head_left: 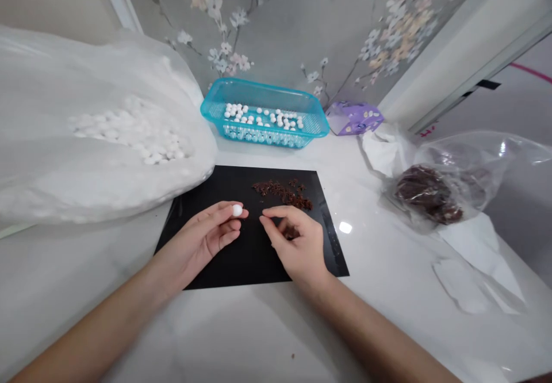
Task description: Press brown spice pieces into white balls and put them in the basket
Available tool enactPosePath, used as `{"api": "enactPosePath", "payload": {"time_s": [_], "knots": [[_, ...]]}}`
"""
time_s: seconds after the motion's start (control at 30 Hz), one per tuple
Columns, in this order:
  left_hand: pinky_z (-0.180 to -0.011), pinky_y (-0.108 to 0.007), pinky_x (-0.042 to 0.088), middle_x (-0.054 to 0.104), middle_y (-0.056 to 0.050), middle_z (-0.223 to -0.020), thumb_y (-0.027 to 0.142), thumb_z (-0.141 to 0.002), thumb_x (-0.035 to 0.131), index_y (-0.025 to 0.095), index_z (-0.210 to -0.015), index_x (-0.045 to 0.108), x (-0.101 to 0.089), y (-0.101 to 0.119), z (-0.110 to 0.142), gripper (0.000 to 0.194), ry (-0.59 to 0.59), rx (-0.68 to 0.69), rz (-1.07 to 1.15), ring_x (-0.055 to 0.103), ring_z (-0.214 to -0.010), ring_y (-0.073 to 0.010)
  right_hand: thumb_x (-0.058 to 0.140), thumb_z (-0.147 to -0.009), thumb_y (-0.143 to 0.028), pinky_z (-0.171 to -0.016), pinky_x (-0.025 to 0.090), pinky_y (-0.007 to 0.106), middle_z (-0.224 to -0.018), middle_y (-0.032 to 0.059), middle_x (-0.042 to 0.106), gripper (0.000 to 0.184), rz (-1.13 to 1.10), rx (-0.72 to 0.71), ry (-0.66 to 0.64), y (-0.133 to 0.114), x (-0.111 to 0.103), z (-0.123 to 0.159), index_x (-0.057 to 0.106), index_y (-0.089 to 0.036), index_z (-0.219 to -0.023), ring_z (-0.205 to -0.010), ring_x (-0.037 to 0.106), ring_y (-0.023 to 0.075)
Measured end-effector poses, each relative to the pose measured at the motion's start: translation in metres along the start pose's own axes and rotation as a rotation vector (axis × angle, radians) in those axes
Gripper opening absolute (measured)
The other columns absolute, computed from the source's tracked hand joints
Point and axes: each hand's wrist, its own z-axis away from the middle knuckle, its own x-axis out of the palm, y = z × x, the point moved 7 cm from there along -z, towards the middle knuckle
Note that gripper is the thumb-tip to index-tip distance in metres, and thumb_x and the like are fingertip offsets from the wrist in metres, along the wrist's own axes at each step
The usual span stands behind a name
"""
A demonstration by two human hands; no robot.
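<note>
My left hand [211, 229] pinches a small white ball [237, 210] between thumb and fingertips above the black mat [233, 271]. To its right, my right hand [297, 239] is closed, thumb and index finger brought together. Whatever lies between those fingertips is too small to make out. Some dark brown shows in the hollow under its curled fingers. Just beyond the right hand, a loose pile of small reddish-brown bits [280, 192] is spread on the mat. The two hands are a short gap apart and do not touch.
A large translucent bag [99, 182] of white balls bulges over the left side. Behind the mat stands a turquoise basket [263, 87] with many white balls inside. Further right are a purple packet [356, 118] and a clear bag holding a dark brown mass [426, 193].
</note>
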Motion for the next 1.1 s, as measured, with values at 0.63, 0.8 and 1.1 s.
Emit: {"api": "enactPosePath", "payload": {"time_s": [0.63, 0.8, 1.1], "knots": [[-0.055, -0.011, 0.046, 0.065, -0.001, -0.064, 0.030, -0.063, 0.078, 0.019, -0.072, 0.073, 0.011, -0.002, 0.005, 0.015, -0.079, 0.072, -0.459, 0.056, -0.059, -0.0071, 0.063, -0.079, -0.009, -0.034, 0.045, 0.019, -0.089, -0.0003, 0.073, 0.035, 0.071, -0.411, 0.231, -0.035, -0.012, 0.020, 0.057, -0.025, -0.109, -0.043, 0.055, 0.0063], [-0.057, -0.011, 0.046, 0.067, -0.001, -0.067, 0.032, -0.063, 0.078, 0.020, -0.069, 0.073, 0.010, -0.003, 0.004, 0.014, -0.061, 0.047, -0.409, 0.056, -0.059, -0.0060, 0.059, -0.083, -0.010, -0.043, 0.052, 0.019, -0.091, -0.0009, 0.073, 0.033, 0.117, -0.430, 0.195, -0.036, -0.011, 0.019, 0.056, -0.025, -0.111, -0.045, 0.058, 0.0066], [-0.056, -0.014, 0.046, 0.068, -0.002, -0.068, 0.030, -0.062, 0.078, 0.019, -0.067, 0.073, 0.011, 0.000, 0.003, 0.013, -0.056, 0.080, -0.395, 0.055, -0.057, -0.0070, 0.061, -0.081, -0.007, -0.048, 0.053, 0.016, -0.088, -0.0025, 0.073, 0.032, 0.133, -0.468, 0.171, -0.038, -0.011, 0.020, 0.057, -0.024, -0.108, -0.051, 0.061, 0.0058]]}}
